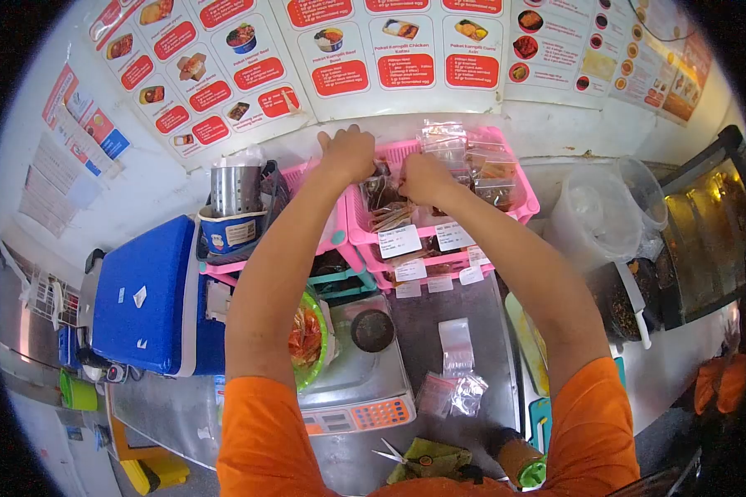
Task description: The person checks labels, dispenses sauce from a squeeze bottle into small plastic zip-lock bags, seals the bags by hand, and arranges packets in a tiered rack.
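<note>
At the back of the counter, both arms reach to a pink plastic basket (526,186) filled with small clear bags of dark and reddish contents. My left hand (348,155) is curled closed over the basket's left rear side; anything inside its fingers is hidden. My right hand (427,180) reaches in among the dark sachets (381,192), its fingers pinched together, and I cannot make out what they grip. White printed labels (399,241) hang on the basket's front. More clear packets (445,137) stand at its back right.
Left stand a metal cup (234,190) and a blue cooler box (141,294). A digital scale (356,385), a green-rimmed bowl (308,340), plastic bags (456,348) and scissors (394,451) lie nearer. Right are clear tubs (597,215) and a knife (632,302).
</note>
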The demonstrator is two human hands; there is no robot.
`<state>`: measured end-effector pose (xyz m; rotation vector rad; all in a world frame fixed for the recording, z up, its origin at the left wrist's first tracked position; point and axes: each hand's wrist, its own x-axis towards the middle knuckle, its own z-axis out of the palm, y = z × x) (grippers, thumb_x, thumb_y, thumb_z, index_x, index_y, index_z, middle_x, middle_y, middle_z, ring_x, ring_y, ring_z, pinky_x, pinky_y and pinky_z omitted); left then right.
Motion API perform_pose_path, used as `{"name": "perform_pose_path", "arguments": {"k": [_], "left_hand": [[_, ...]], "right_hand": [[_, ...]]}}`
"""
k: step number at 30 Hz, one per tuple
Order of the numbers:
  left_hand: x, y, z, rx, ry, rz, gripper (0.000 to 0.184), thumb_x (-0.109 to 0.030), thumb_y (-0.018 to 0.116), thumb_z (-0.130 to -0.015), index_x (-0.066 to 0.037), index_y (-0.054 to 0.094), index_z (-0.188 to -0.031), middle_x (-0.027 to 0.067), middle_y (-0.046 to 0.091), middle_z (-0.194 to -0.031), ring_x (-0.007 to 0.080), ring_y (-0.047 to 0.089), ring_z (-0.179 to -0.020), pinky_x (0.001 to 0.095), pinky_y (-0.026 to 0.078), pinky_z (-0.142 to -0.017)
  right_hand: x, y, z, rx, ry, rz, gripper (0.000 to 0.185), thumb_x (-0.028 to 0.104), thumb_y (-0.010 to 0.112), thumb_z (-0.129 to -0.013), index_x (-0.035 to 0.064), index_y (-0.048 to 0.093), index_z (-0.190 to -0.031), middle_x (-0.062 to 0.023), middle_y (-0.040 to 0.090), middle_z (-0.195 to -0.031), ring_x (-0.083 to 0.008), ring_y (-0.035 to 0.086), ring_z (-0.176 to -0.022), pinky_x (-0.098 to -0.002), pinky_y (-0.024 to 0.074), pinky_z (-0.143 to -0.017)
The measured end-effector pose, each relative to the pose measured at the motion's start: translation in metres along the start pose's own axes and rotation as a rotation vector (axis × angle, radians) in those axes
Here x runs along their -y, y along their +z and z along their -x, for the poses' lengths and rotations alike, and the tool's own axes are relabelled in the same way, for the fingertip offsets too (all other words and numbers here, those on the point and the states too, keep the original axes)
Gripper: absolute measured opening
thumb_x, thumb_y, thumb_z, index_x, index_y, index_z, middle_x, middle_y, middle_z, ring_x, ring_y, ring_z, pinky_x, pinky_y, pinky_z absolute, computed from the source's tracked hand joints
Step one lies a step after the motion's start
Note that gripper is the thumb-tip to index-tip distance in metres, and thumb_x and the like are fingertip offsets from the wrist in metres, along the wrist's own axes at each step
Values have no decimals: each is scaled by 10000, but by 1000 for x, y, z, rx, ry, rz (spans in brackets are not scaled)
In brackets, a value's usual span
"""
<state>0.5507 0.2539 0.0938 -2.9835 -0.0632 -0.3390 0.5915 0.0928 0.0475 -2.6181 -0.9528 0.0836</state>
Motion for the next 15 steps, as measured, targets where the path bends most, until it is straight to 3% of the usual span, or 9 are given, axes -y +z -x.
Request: {"name": "perform_pose_path", "arguments": {"k": [2,5,6,8,10,13,15], "left_hand": [[-1,-2,-5,150,16,-52,294,-223,699,-784,-76,665,-1036,172,625,-1096,344,620,-1036,613,363,-879],[1,5,-7,173,53,-54,314,-203,693,-779,-52,649,-1051,167,631,-1089,345,624,-1039,620,359,-878],[1,6,-6,174,55,-53,314,-203,693,-779,-52,649,-1051,167,631,-1089,345,624,-1039,620,359,-878],[2,8,-1,-2,89,6,259,-170,688,-764,-43,658,-988,148,665,-1031,349,645,-991,617,367,-863],[-1,-6,3,44,35,-16,256,-168,693,-754,-46,657,-976,144,681,-1008,351,654,-982,617,365,-868],[-8,-21,5,119,-43,-53,285,-180,717,-730,-53,652,-977,149,704,-979,357,667,-983,612,357,-890],[-13,-25,4,141,-69,-69,318,-195,736,-717,-57,649,-990,158,711,-973,360,672,-992,607,350,-909]], "right_hand": [[-3,3,-2,-35,-7,-33,241,220,757,-747,49,692,-904,-178,685,-840,-368,664,-854,-451,523,-777],[-1,-9,11,-90,-49,-138,196,185,736,-778,58,651,-901,-166,680,-858,-365,655,-863,-445,511,-772],[-3,-11,14,-145,-170,-261,173,163,715,-800,60,636,-914,-167,678,-873,-363,653,-862,-440,508,-766],[-4,-15,15,-201,-294,-381,151,142,694,-821,62,622,-926,-168,675,-888,-362,651,-861,-435,505,-761],[1,-26,17,-152,-398,-372,106,131,622,-848,74,605,-936,-177,662,-858,-371,644,-841,-465,500,-743],[19,-32,27,-87,-535,-315,197,185,691,-820,51,608,-940,-179,665,-901,-351,646,-886,-458,497,-772],[36,-48,40,70,-407,-285,221,155,684,-849,36,613,-1020,-202,682,-935,-320,664,-899,-447,496,-797]]}}
